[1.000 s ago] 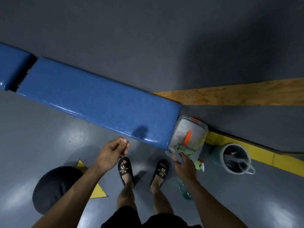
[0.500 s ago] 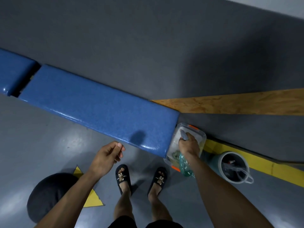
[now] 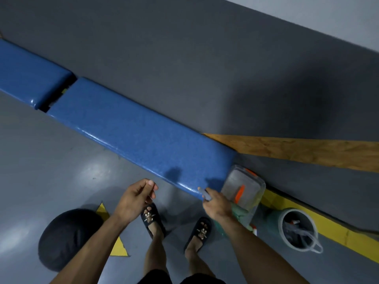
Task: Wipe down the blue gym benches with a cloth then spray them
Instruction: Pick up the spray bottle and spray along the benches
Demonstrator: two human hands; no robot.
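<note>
Fingers of the right hand [image 3: 217, 203] pinched a small grey thing [image 3: 205, 194], too small to name, at the end of the blue bench [image 3: 141, 136]. Left hand [image 3: 136, 198] hung loosely curled and held nothing. Beside the bench stood a clear box [image 3: 244, 189].

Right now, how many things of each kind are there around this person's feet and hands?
Padded blue gym benches: 2
Clear plastic tubs with orange clips: 1
Round grey buckets: 1
Green spray bottles: 1
Round black cushions: 1
Black slide sandals: 2
Total: 8
</note>
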